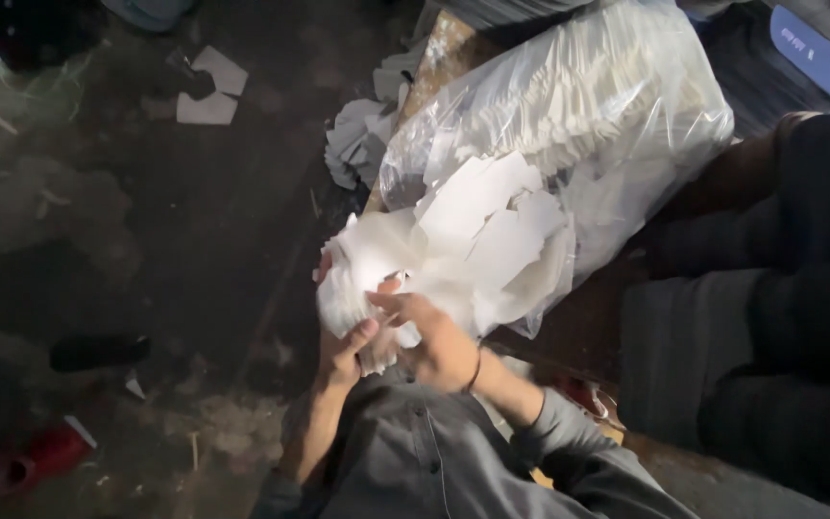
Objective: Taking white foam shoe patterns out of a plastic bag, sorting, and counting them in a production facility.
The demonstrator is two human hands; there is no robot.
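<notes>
While both hands clasp the white paper bundle (434,255) at its lower end, left hand (343,351) cups underneath, right hand (434,336) pinches the edge w/ thumb. Bundle rests against clear plastic bag (626,115). Likely light, floppy, tears easily; support from below.

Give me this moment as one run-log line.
left hand: gripping white paper bundle | right hand: gripping same bundle | behind: clear plastic bag of white pieces | scraps on floor

A rough workshop; dirty floor (146,240), paper offcuts (208,91), bagged white stacks (588,106).
</notes>
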